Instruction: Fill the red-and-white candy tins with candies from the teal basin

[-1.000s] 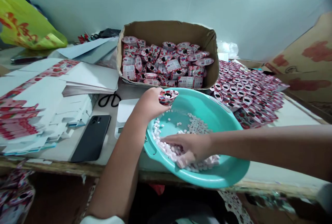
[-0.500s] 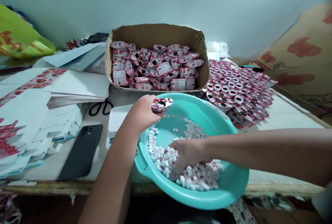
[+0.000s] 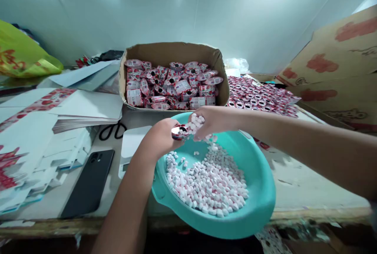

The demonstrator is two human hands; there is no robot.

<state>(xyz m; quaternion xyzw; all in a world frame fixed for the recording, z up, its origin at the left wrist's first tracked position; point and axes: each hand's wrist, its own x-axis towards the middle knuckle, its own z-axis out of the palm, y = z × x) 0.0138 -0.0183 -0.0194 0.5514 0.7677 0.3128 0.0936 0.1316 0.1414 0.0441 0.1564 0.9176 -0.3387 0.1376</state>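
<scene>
My left hand [image 3: 160,138] is closed around a small red and white printed packet [image 3: 179,131], its open mouth facing up, over the far rim of a teal plastic basin [image 3: 259,207]. Right beside that mouth, my right hand [image 3: 210,122] is cupped around a handful of small white and pink candies [image 3: 196,122]. A few of them drop from it toward the basin. A heap of the same candies [image 3: 209,185] lies in the basin, which overhangs the table's front edge.
A cardboard box [image 3: 173,52] of filled packets stands behind the basin. Flat empty packets [image 3: 262,95] are spread at right. At left are stacked flat cartons [image 3: 59,108], black scissors [image 3: 112,130], a dark phone [image 3: 88,183] and a white scale [image 3: 131,144]. A green bag [image 3: 23,55] lies far left.
My right hand has lifted out of the candy heap with a handful and come up next to the packet. My left hand has stayed over the basin's far rim.
</scene>
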